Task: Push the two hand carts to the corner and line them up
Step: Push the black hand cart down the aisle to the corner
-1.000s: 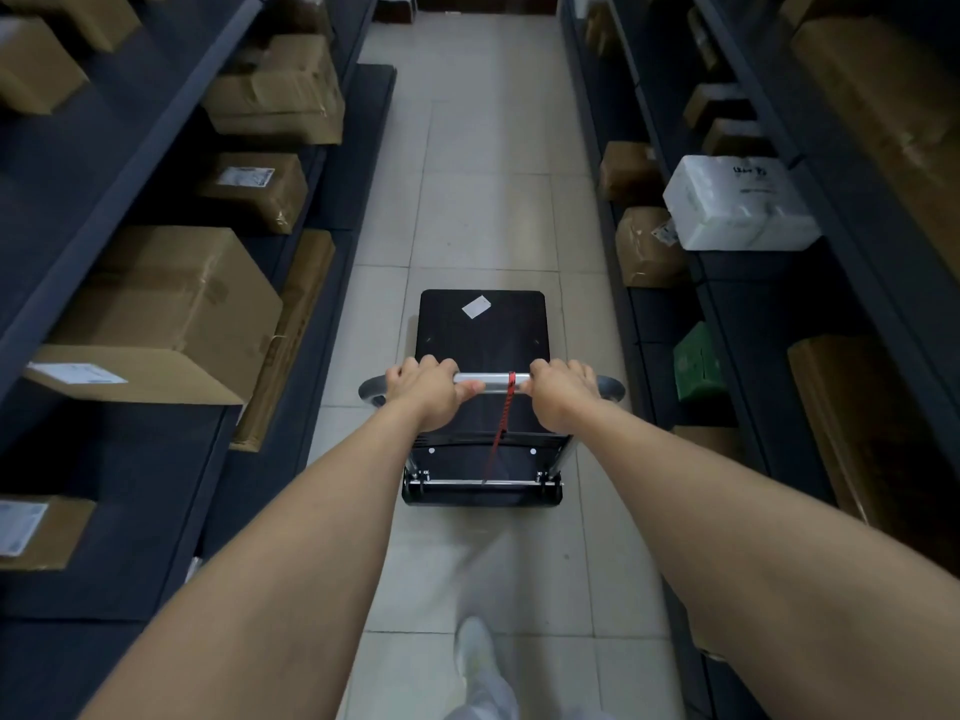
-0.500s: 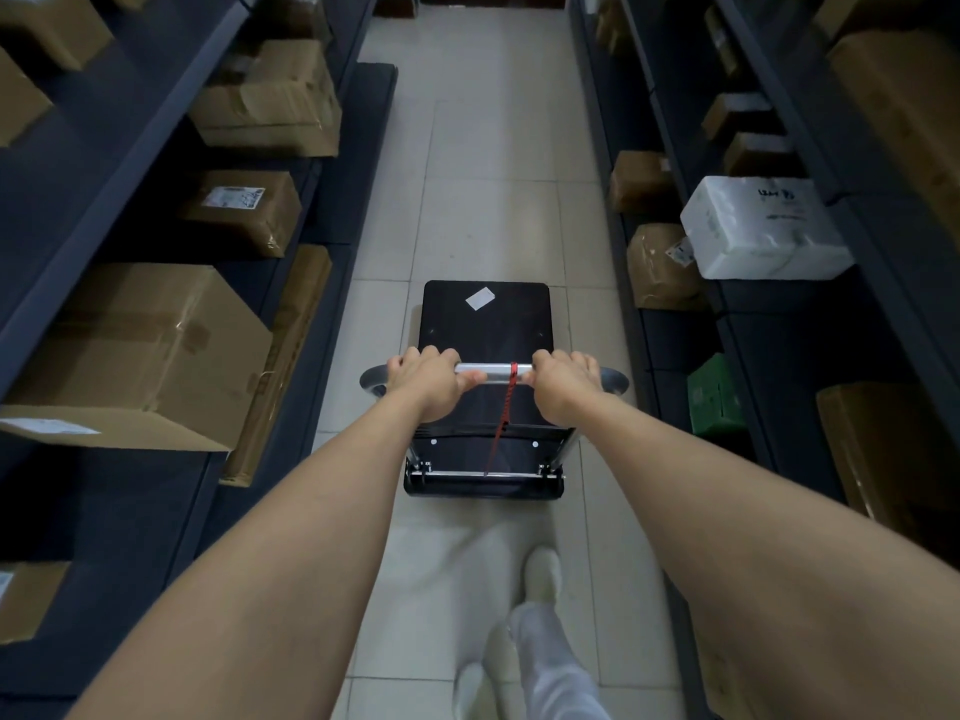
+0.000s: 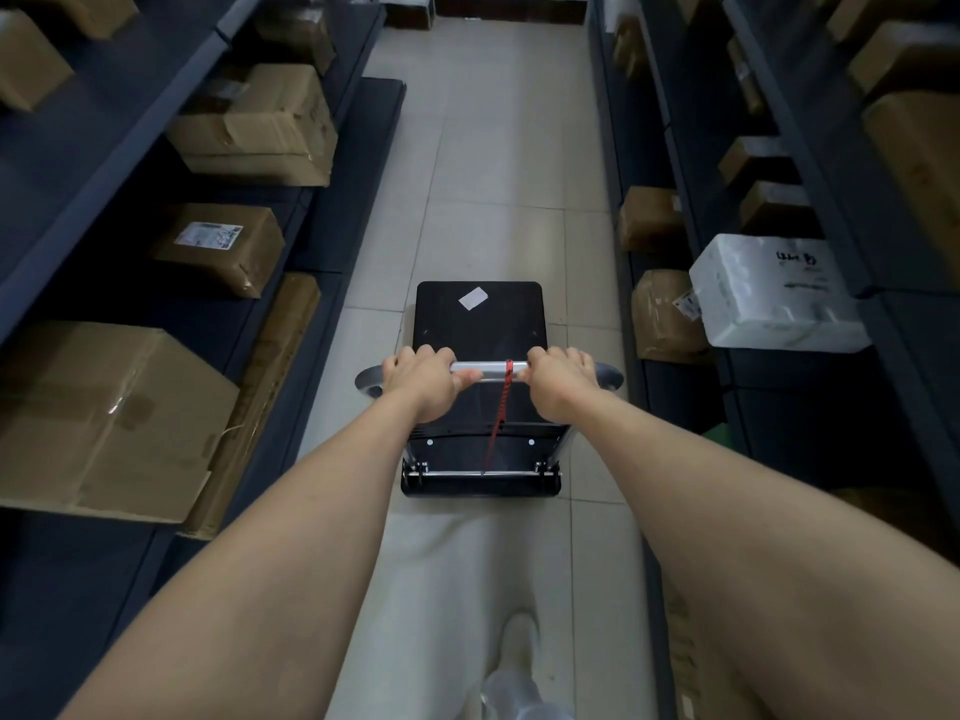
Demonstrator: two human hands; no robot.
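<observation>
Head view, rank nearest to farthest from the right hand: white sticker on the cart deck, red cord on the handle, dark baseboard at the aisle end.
1. red cord: tied on the handle, just left of the right hand.
2. white sticker: ahead and below, on the cart deck.
3. dark baseboard: far end of the aisle.

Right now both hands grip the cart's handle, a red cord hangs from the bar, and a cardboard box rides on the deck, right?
Not the box. In the head view the black deck carries only a small white label. The left hand and right hand do grip the handle, and the red cord hangs from it.
</observation>
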